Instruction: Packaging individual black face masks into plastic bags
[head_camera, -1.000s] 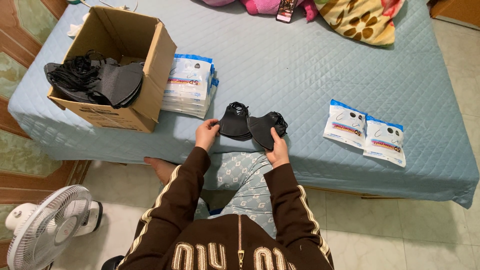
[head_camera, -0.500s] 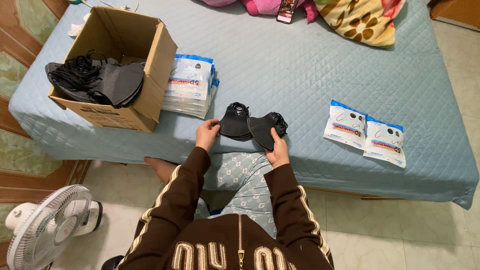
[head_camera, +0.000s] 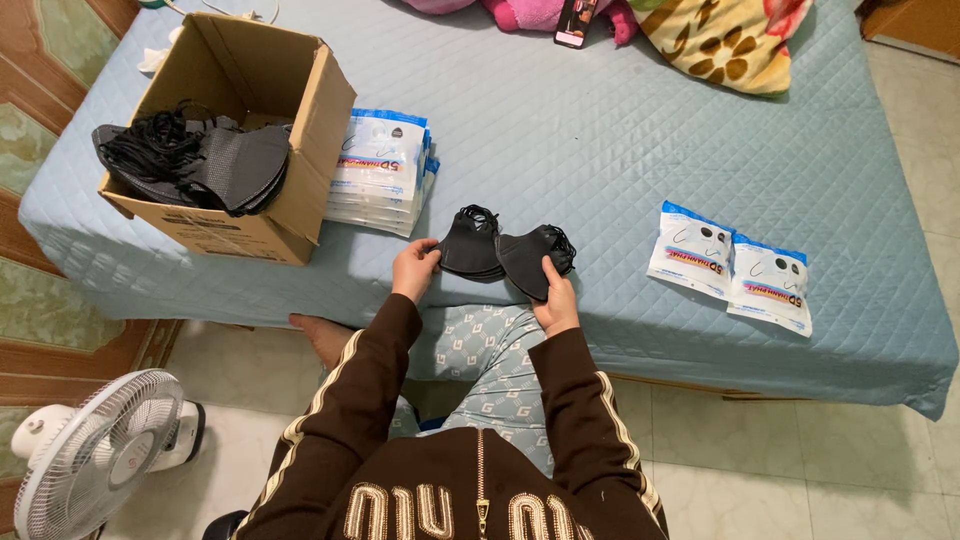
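Two small stacks of black face masks lie at the near edge of a blue quilted bed (head_camera: 600, 140). My left hand (head_camera: 414, 268) grips the left stack of masks (head_camera: 468, 245) at its left corner. My right hand (head_camera: 556, 300) holds the right stack of masks (head_camera: 532, 258) from below. The two stacks touch each other in the middle. Brown sleeves with pale stripes cover both my arms.
An open cardboard box (head_camera: 235, 130) at the left holds many black masks draped over its rim. A stack of white mask packets (head_camera: 382, 170) leans beside it. Two sealed packets (head_camera: 728, 265) lie at the right. A white fan (head_camera: 95, 455) stands on the floor at lower left.
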